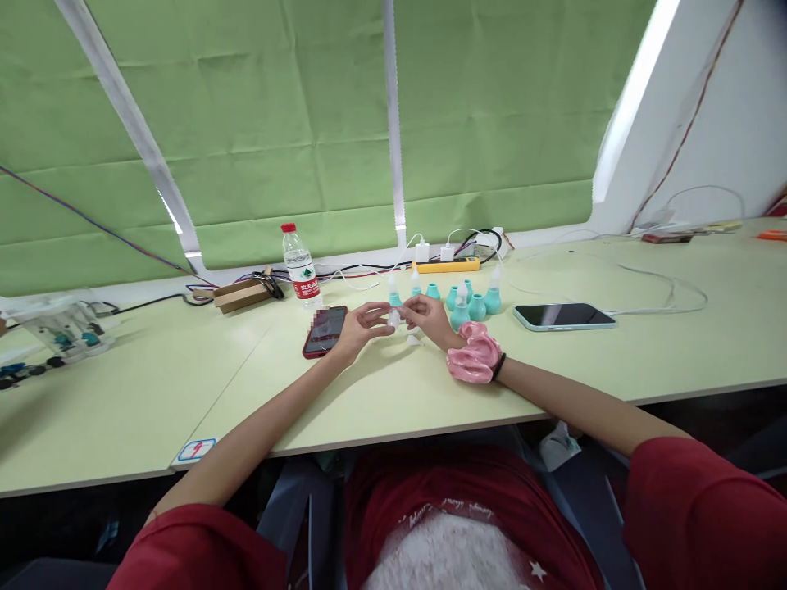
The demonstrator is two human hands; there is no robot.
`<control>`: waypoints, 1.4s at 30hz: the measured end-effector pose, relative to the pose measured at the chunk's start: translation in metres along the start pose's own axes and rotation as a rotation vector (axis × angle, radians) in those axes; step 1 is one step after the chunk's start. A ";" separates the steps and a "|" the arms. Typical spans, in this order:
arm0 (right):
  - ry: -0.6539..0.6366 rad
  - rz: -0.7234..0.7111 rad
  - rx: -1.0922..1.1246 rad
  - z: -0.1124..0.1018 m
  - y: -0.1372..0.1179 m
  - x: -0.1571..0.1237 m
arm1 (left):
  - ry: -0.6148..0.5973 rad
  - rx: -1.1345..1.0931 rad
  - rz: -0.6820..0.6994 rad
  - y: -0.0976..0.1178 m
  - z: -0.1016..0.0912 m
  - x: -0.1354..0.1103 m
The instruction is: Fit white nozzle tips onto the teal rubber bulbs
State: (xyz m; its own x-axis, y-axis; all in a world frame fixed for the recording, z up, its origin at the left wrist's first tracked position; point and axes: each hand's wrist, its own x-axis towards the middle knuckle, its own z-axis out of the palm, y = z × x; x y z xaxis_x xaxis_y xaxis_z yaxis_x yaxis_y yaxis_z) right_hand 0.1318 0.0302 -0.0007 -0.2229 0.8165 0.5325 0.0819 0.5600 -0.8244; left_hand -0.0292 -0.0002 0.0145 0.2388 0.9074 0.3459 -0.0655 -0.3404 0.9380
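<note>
My left hand [360, 325] and my right hand [430, 318] meet over the pale green table [393, 393]. Between their fingertips they pinch a small clear piece [394, 316], too small to name. A small white cap [413, 339] lies on the table just below them. Behind the hands stand several small teal squeeze bottles [476, 307], some with white nozzles. A pink scrunchie [472, 354] and a black band sit on my right wrist.
A red phone [325, 330] lies by my left hand and a phone in a light blue case [564, 316] lies to the right on a white cable. A water bottle [301, 267], a yellow power strip [448, 265] and a clear box [61, 326] stand further back.
</note>
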 end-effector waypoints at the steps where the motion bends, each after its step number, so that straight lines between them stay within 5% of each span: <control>1: -0.049 0.037 0.032 0.000 -0.001 0.001 | 0.000 0.029 0.026 0.000 0.001 0.000; 6: -0.251 0.021 0.068 -0.005 -0.020 -0.005 | -0.012 0.100 0.102 -0.002 0.002 0.000; 10: -0.337 -0.120 -0.019 -0.030 -0.030 -0.031 | -0.035 0.125 0.120 -0.004 0.001 0.001; 18: -0.323 -0.133 -0.201 -0.070 0.006 -0.053 | -0.052 0.236 0.157 -0.006 0.004 -0.001; 29: -0.290 -0.040 -0.184 -0.067 0.021 -0.052 | 0.011 0.512 0.305 -0.007 0.008 -0.005; 35: -0.335 0.104 -0.016 -0.067 0.007 -0.049 | 0.029 0.671 0.448 -0.002 0.010 -0.008; 42: -0.383 0.140 0.189 -0.013 -0.020 -0.019 | 0.008 0.871 0.529 0.002 0.006 -0.009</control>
State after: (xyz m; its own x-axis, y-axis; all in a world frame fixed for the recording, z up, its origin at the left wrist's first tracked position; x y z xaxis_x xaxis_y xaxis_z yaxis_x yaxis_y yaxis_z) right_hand 0.1473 0.0054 0.0084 -0.5689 0.7520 0.3330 -0.0343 0.3829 -0.9232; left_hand -0.0258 -0.0111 0.0135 0.3772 0.5892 0.7145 0.5679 -0.7566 0.3241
